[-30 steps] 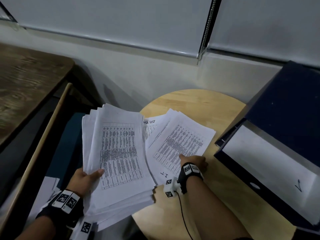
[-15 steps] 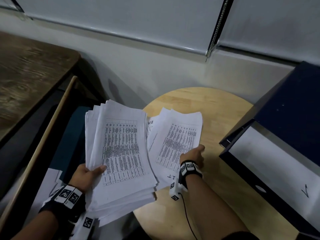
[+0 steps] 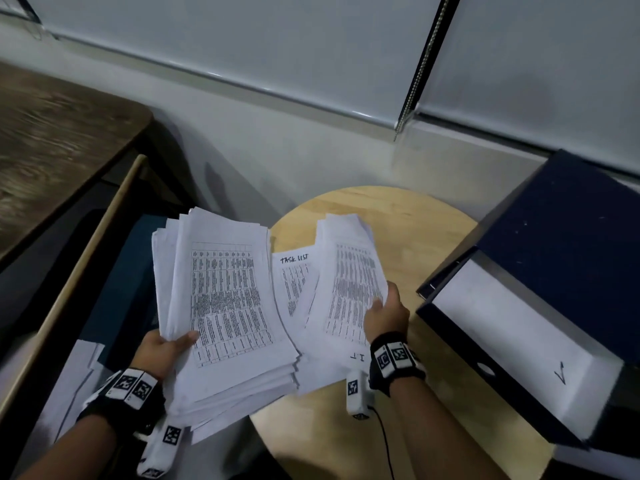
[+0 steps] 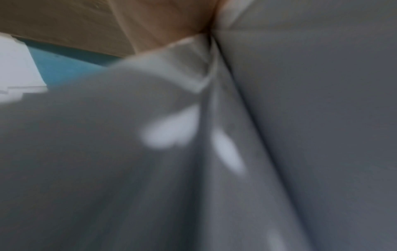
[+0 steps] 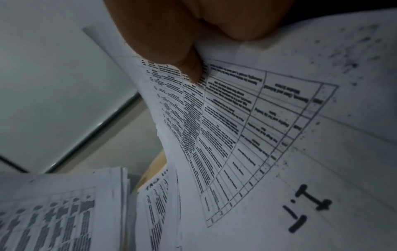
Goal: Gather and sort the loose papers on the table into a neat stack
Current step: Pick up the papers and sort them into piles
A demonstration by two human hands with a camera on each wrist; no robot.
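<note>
Left hand (image 3: 162,351) grips the thick stack (image 3: 225,306) of printed sheets, thumb on top, fingers hidden beneath; its ragged, fanned edges hang off the round table's (image 3: 433,230) left rim. Right hand (image 3: 384,315) pinches a thin sheaf (image 3: 349,282) at its right edge, thumb curled onto the print, the paper bowing upward. Between the hands lies a sheet headed "TASK LIST" (image 3: 294,271), flat on pale, smooth wood. Bare tabletop runs ahead of the right hand; just right of it, a dark blue box file (image 3: 561,244) hems the space in.
</note>
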